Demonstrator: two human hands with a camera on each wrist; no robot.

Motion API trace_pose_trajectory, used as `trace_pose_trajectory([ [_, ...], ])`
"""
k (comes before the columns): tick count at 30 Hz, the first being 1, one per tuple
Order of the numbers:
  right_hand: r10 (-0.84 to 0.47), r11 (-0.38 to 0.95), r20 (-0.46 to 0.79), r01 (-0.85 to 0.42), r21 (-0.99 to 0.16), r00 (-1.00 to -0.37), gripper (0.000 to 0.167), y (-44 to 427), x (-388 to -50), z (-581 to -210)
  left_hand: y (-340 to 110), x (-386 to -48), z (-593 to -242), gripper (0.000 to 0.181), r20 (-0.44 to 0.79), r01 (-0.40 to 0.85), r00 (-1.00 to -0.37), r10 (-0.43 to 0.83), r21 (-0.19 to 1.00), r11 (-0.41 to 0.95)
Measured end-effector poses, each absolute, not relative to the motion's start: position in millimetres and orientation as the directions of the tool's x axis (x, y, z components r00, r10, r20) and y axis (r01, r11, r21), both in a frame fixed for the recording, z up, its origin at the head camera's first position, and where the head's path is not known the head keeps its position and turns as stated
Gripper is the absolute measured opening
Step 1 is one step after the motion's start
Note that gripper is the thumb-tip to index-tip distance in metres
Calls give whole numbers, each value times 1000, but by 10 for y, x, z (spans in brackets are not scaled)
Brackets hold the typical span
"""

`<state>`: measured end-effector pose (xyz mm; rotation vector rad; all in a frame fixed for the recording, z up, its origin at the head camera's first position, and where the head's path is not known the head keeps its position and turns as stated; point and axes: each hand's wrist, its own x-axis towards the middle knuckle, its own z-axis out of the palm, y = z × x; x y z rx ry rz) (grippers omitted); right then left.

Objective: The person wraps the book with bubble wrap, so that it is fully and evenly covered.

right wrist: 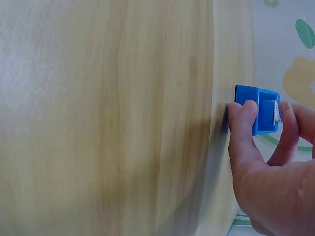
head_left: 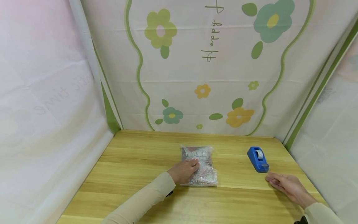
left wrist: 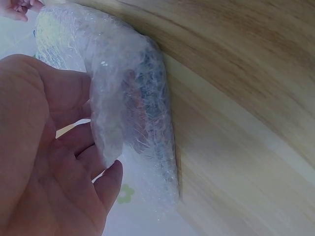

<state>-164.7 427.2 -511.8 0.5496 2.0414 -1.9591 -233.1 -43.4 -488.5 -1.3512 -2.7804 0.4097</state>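
Observation:
A flat dark item in clear bubble wrap lies on the wooden table. My left hand rests on its upper side, fingers reaching across from the left edge. The left wrist view shows the wrapped package edge-on, the palm and bent fingers against the wrap. A blue tape dispenser with a roll of clear tape stands to the right. My right hand is at its front end. In the right wrist view, the thumb and a finger are spread apart, a short tape end beside the finger.
The table has light wood grain. White cloth with flower prints hangs behind it, and more cloth closes off the left and right sides.

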Motion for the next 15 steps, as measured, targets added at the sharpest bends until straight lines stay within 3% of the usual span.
trace_pose_trajectory([
  [7, 90, -15, -442, 442, -897, -892, 30, 4288, -1655, -5055, -438, -2324, -4865, 48, -84, 770, -622, 779, -245, 588],
  [15, 107, 42, -432, 438, -898, -895, 29, 4286, -1665, -5094, -437, -2317, -4868, 48, -94, 767, -629, 772, -239, 596],
])
